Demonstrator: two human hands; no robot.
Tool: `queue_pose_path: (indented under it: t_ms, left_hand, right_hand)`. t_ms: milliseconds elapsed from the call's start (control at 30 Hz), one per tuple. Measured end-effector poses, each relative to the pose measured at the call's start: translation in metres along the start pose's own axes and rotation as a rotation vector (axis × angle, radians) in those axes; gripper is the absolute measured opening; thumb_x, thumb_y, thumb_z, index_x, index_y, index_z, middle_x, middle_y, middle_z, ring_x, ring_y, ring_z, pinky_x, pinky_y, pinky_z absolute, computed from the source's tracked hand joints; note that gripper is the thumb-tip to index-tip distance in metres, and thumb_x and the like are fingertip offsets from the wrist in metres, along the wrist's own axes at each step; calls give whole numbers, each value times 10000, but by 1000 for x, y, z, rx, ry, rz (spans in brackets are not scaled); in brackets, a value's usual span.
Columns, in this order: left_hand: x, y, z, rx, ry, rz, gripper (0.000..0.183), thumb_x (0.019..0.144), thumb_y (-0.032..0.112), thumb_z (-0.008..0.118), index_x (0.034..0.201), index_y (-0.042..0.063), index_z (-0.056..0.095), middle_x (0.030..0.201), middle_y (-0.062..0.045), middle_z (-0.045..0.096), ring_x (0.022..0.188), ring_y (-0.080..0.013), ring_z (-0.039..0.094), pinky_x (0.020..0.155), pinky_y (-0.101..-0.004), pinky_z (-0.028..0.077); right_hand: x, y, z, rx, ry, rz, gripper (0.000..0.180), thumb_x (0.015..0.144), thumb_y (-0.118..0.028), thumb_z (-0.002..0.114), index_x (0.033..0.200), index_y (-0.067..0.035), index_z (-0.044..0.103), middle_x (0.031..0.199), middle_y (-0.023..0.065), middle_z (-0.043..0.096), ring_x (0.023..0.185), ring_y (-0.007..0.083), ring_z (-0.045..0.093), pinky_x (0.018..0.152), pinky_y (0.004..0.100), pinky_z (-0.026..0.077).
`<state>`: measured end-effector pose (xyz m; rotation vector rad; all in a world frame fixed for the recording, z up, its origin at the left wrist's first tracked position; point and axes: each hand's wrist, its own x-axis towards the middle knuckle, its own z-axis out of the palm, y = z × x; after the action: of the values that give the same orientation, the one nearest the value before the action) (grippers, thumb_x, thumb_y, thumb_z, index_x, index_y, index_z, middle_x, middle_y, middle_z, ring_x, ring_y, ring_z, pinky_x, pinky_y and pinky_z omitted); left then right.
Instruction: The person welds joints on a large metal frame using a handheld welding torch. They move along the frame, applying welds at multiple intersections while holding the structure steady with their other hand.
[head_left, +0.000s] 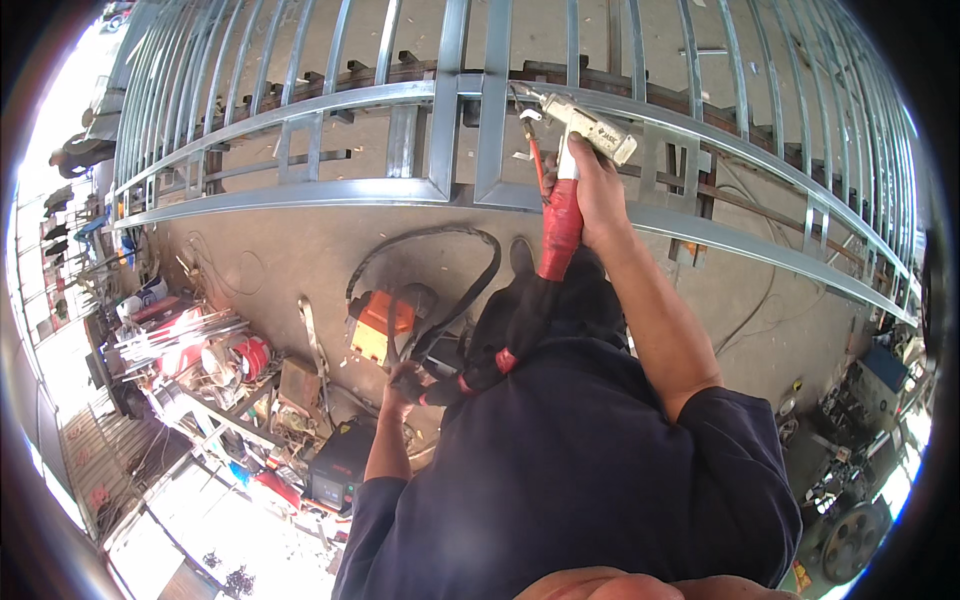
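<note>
My right hand (600, 199) grips a white welding gun (589, 127) by its handle, with the thumb on top. Red tape wraps the lower handle, and a dark sleeved cable (526, 322) runs from it down across my front. The gun's nozzle points up and left, just over the lower rail of a galvanized steel gate or fence frame (345, 97). Lower left, my left hand (403, 386) is closed around the dark cable near bands of red tape; its fingers are partly hidden. An orange and yellow box-like unit (381, 324) sits on the floor just beyond it.
Barred panels with two close uprights (493, 112) span the space ahead. Cable loops (450, 234) lie on the concrete floor (300, 247). A cluttered bench or cart (217, 416) and a black machine with a display (337, 469) stand left. Machinery (855, 536) is at lower right.
</note>
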<state>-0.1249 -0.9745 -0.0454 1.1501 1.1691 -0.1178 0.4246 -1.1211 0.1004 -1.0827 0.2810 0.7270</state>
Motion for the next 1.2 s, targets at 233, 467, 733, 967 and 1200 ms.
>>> queue_pose_path:
  t_ms: [233,467,733,967,1200]
  left_hand:
    - [10,7,-2,51,-1,-171,337,889,119,781,1199,64,660,1055,-52,671,1005,-193,676,891,-348,569]
    - [26,-12,-4,491,2,67,327,887,255,797,1143,82,690,1042,-53,684,996,-162,662,861,-328,528]
    - [31,-4,6,301,-36,70,347,824,126,883,1102,109,676,1031,0,656,913,-116,644,771,-309,557]
    - [26,-5,4,233,-86,57,353,831,136,879,1110,108,664,1026,-7,646,928,-122,641,788,-303,551]
    - [34,-23,-5,326,-61,160,323,824,69,856,1086,113,670,1004,5,671,921,-103,641,801,-298,540]
  right_hand:
    - [-1,7,8,-80,31,-44,320,1035,-348,600,1044,-29,621,805,80,643,615,192,638,539,364,535]
    - [2,2,13,-209,-16,-54,336,1039,-363,591,995,-33,627,780,90,640,620,192,640,553,357,528]
    - [1,1,12,-236,-29,-13,362,1031,-379,589,1126,-32,626,862,105,649,657,187,645,569,364,549]
    - [-5,1,14,-246,-20,9,392,1037,-393,598,1194,-34,623,873,103,640,657,186,639,578,361,553]
    - [-9,1,15,-252,-23,32,398,1041,-399,586,1182,-29,628,852,94,634,659,186,634,592,361,547]
